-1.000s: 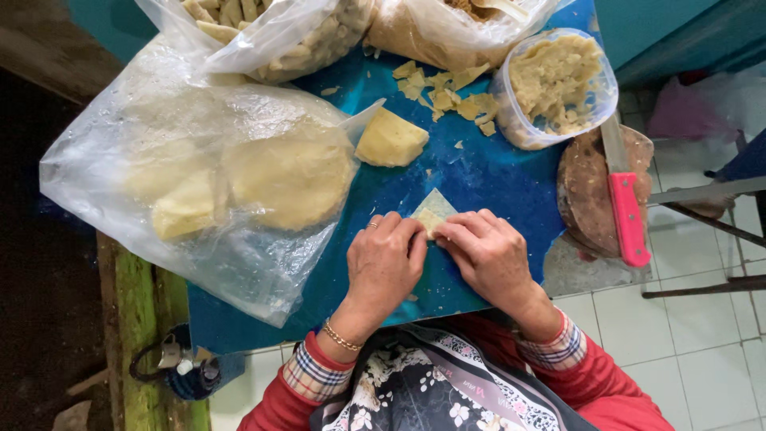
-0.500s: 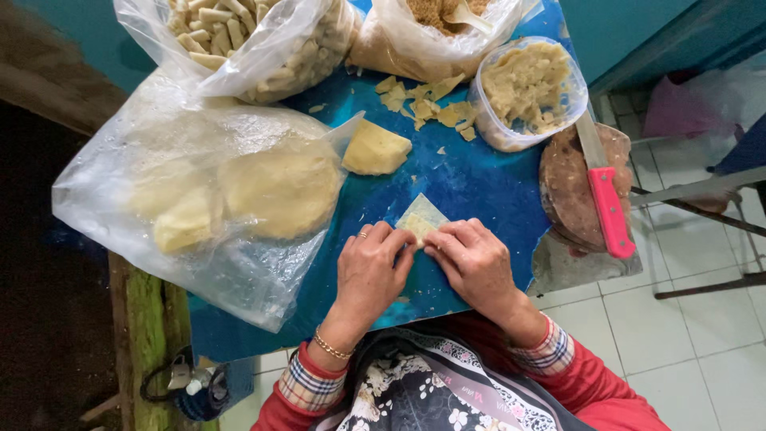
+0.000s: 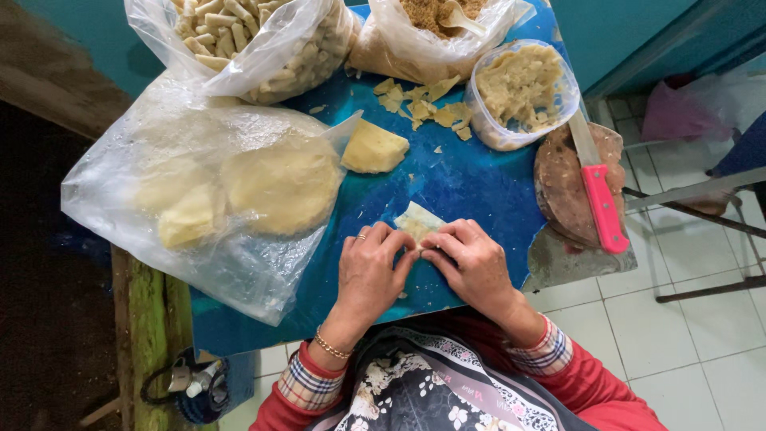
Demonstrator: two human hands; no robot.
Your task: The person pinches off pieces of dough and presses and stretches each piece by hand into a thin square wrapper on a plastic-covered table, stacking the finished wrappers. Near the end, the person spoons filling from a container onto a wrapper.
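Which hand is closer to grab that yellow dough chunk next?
Probably the left hand. The dough chunk lies up on its side of the blue board; the right hand would have to cross over.

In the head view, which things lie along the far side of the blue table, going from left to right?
Bag of rolled pieces → bag of brown filling → tub of dough → pink-handled knife on a round board.

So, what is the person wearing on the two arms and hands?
Both hands are bare. The left hand has a ring on one finger and a gold chain bracelet at the wrist. Both arms wear red sleeves with plaid cuffs showing underneath.
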